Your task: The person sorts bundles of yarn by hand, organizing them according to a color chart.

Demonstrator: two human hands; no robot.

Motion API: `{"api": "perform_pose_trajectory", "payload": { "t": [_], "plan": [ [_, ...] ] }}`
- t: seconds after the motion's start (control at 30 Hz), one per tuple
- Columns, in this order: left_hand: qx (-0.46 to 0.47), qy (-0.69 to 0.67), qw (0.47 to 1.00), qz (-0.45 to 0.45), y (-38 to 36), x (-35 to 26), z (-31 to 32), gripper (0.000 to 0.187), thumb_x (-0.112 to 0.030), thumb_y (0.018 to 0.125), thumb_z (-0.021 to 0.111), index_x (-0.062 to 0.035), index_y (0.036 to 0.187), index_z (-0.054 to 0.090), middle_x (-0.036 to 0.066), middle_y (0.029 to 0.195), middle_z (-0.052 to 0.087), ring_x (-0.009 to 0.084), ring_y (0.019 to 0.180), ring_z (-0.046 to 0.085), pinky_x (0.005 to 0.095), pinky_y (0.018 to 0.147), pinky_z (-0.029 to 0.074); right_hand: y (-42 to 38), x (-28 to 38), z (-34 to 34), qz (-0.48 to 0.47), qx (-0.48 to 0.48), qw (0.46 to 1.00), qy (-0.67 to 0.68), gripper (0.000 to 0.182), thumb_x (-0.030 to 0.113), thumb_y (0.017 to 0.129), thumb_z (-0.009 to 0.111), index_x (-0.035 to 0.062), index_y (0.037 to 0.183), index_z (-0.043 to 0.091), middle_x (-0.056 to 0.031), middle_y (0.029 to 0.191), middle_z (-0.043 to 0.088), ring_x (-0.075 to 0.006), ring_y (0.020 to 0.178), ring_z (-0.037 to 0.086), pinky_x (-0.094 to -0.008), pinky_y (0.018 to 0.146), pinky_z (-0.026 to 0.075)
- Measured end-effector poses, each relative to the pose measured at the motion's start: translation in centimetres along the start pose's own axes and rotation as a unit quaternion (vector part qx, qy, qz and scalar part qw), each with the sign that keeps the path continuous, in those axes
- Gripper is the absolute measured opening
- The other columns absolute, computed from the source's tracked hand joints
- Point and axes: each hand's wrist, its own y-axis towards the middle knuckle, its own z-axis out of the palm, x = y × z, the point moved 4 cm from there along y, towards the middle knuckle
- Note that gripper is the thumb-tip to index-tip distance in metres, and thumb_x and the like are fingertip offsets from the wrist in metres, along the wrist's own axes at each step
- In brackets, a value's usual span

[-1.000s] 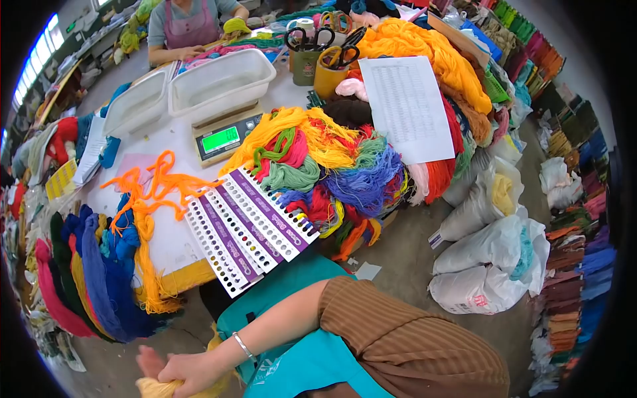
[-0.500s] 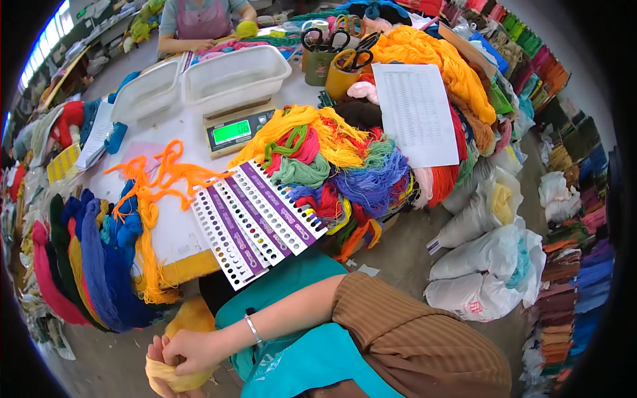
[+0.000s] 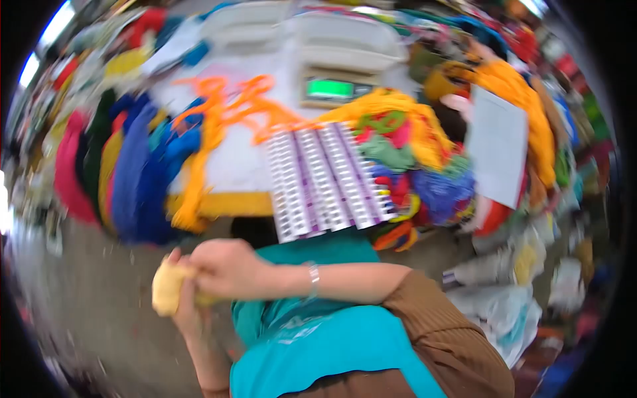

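Pale yellow yarn (image 3: pixel 169 288) shows as a compact bundle at the lower left of the head view, off the table's front edge. My left hand (image 3: pixel 188 310) comes up from below and is closed on this yarn, with its fingers partly hidden. From the right, my right hand (image 3: pixel 229 268) reaches across with a silver bracelet at the wrist, and its bent fingers grip the yarn's upper right side. Both hands meet at the bundle. Motion blur softens the finger detail.
Color sample cards (image 3: pixel 325 179) overhang the table's front edge (image 3: pixel 229 203). Orange yarn (image 3: pixel 255 106), a scale (image 3: pixel 330 89) and white tubs (image 3: pixel 348 43) lie behind. Colored skeins (image 3: pixel 133 179) hang at left; a yarn pile (image 3: pixel 398 146) and paper (image 3: pixel 497 146) are at right.
The view has shifted, so the table appears farther right and higher. My hands have risen in the frame, and the yarn wrapped around my left hand now shows as a smaller bundle to the left.
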Motion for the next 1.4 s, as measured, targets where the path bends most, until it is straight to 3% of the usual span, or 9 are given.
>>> {"api": "perform_pose_trajectory", "payload": {
  "t": [0.07, 0.17, 0.37, 0.67, 0.9, 1.03, 1.23, 1.3, 1.4],
  "plan": [
    [0.052, -0.012, 0.997, -0.051, 0.9, 0.1, -0.5, 0.051, -0.001, 0.091, 0.059, 0.0018, 0.140, 0.042, 0.012, 0.130, 0.055, 0.0212, 0.119, 0.055, 0.0353, 0.104, 0.043, -0.3, -2.1, 0.3, 0.206, 0.057, 0.951, 0.223, 0.007, 0.013, 0.090, 0.061, 0.0054, 0.090, 0.061, -0.0033, 0.077, 0.063, -0.0055, 0.065, 0.055, -0.0241, 0.057, 0.046],
    [0.077, -0.113, 0.987, -0.087, 1.0, -0.4, 1.1, 0.054, -0.005, 0.092, 0.059, 0.0028, 0.141, 0.039, 0.013, 0.128, 0.055, 0.0210, 0.117, 0.056, 0.0360, 0.103, 0.043, -0.3, -2.6, -0.2, 0.368, 0.052, 0.787, 0.492, 0.011, 0.015, 0.091, 0.061, 0.0049, 0.094, 0.059, -0.0014, 0.076, 0.065, -0.0032, 0.053, 0.045, -0.0189, 0.045, 0.032],
    [0.099, -0.128, 0.984, -0.080, 1.9, -0.4, 0.9, 0.063, -0.005, 0.089, 0.061, 0.0037, 0.145, 0.034, 0.007, 0.104, 0.060, 0.0146, 0.089, 0.061, 0.0306, 0.083, 0.050, 0.6, -1.9, -0.9, 0.305, 0.163, 0.914, 0.214, 0.015, 0.013, 0.092, 0.063, 0.0012, 0.101, 0.062, -0.0023, 0.086, 0.069, -0.0024, 0.061, 0.053, -0.0182, 0.050, 0.038],
    [0.066, -0.011, 0.996, -0.054, 2.3, -0.1, 0.2, 0.061, 0.000, 0.088, 0.061, 0.0005, 0.145, 0.038, 0.004, 0.107, 0.061, 0.0100, 0.095, 0.060, 0.0258, 0.083, 0.050, 1.3, -1.2, -0.7, 0.280, 0.112, 0.930, 0.210, 0.012, 0.012, 0.093, 0.060, 0.0008, 0.095, 0.063, 0.0004, 0.071, 0.062, -0.0047, 0.058, 0.057, -0.0190, 0.048, 0.041],
    [0.056, -0.085, 0.993, -0.065, 2.5, -0.6, 0.5, 0.058, -0.002, 0.090, 0.059, 0.0033, 0.143, 0.038, 0.007, 0.108, 0.062, 0.0134, 0.096, 0.060, 0.0296, 0.087, 0.048, 1.0, -2.7, -0.1, 0.381, 0.093, 0.800, 0.454, 0.010, 0.015, 0.093, 0.059, 0.0050, 0.095, 0.058, -0.0010, 0.075, 0.063, -0.0052, 0.055, 0.053, -0.0193, 0.046, 0.038],
    [0.111, -0.166, 0.976, -0.088, 2.8, -0.1, 0.0, 0.066, -0.012, 0.087, 0.063, 0.0049, 0.144, 0.034, 0.006, 0.099, 0.059, 0.0169, 0.091, 0.059, 0.0327, 0.087, 0.048, 1.8, -2.2, -0.3, 0.402, 0.036, 0.799, 0.446, 0.014, 0.017, 0.092, 0.061, 0.0044, 0.097, 0.058, -0.0016, 0.077, 0.064, -0.0038, 0.055, 0.053, -0.0186, 0.045, 0.035],
    [0.190, -0.134, 0.964, -0.132, 2.2, -0.1, -1.4, 0.059, -0.021, 0.083, 0.069, 0.0040, 0.131, 0.046, 0.004, 0.079, 0.056, 0.0092, 0.063, 0.053, 0.0287, 0.065, 0.046, 3.7, 1.0, -0.6, 0.163, 0.259, 0.952, -0.011, 0.019, 0.017, 0.090, 0.064, -0.0010, 0.087, 0.061, -0.0099, 0.067, 0.054, -0.0091, 0.064, 0.050, -0.0290, 0.060, 0.043],
    [0.207, -0.022, 0.960, -0.185, 2.0, 0.6, -3.8, 0.045, -0.020, 0.088, 0.063, 0.0042, 0.124, 0.053, 0.003, 0.077, 0.059, 0.0053, 0.056, 0.049, 0.0227, 0.050, 0.039, 4.2, 1.6, -0.4, 0.095, 0.285, 0.953, 0.039, 0.021, 0.020, 0.092, 0.063, -0.0005, 0.095, 0.066, -0.0095, 0.070, 0.058, -0.0089, 0.066, 0.052, -0.0290, 0.060, 0.044],
    [0.179, -0.275, 0.936, -0.129, 1.6, 0.7, -7.0, 0.024, -0.021, 0.095, 0.053, -0.0002, 0.107, 0.056, -0.004, 0.062, 0.049, 0.0044, 0.047, 0.042, 0.0213, 0.045, 0.035, 5.6, 3.4, -1.2, 0.159, 0.341, 0.898, 0.227, 0.023, 0.025, 0.096, 0.060, 0.0040, 0.096, 0.070, 0.0037, 0.076, 0.060, -0.0041, 0.066, 0.050, -0.0246, 0.058, 0.042]
  ]
}}
